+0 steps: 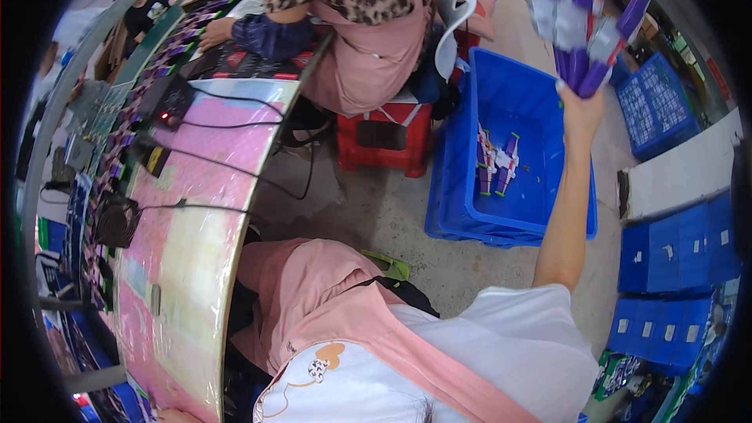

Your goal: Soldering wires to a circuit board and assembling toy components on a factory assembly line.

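Observation:
My right hand is raised at the far right with the arm stretched out. It is closed round the ends of several long purple and white toy wing pieces, which fan upward and are slightly blurred. Below and left of that hand stands a deep blue plastic bin. A few similar purple and white toy pieces lie on its bottom. Only a small part of my left hand shows at the lower edge, by the pink-covered workbench; its fingers are mostly out of sight.
A co-worker in a pink apron sits ahead on a red stool. Black cables trail off the bench from a small black box. A line of purple toy parts runs along the bench's far side. Blue crates stand at right.

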Tool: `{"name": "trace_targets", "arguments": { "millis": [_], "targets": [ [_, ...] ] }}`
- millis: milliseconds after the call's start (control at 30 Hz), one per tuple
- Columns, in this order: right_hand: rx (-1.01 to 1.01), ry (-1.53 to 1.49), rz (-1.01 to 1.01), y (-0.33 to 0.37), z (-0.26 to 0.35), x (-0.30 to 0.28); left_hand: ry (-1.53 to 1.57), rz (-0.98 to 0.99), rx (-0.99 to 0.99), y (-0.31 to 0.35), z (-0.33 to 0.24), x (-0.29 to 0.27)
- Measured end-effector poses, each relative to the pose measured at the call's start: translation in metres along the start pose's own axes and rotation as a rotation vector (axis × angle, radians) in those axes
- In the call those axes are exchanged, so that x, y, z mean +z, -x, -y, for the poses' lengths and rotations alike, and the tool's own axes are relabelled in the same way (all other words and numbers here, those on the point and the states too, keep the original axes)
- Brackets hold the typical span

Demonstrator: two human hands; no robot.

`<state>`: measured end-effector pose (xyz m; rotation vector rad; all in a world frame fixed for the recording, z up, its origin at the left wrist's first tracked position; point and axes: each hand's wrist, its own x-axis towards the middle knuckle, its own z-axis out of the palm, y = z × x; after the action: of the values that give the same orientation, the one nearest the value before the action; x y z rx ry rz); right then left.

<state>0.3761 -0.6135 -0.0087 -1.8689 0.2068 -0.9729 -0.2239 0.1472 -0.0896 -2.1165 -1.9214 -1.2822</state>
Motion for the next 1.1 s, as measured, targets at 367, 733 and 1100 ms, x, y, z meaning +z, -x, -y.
{"name": "trace_targets", "arguments": {
  "millis": [367, 733, 1100],
  "targets": [
    [0.697, 0.95, 0.044, 0.131, -0.31, 0.051, -0.008, 0.061, -0.108, 0.0, -0.026, 0.022],
    [0.567, 1.259, 0.139, 0.165, -0.324, 0.115, 0.233, 0.109, -0.45, 0.008, 0.077, -0.001],
    [-0.335, 0.582, -0.178, 0.015, -0.098, 0.113, 1.087, 0.528, -0.831, 0.02, 0.008, -0.055]
  ]
}}
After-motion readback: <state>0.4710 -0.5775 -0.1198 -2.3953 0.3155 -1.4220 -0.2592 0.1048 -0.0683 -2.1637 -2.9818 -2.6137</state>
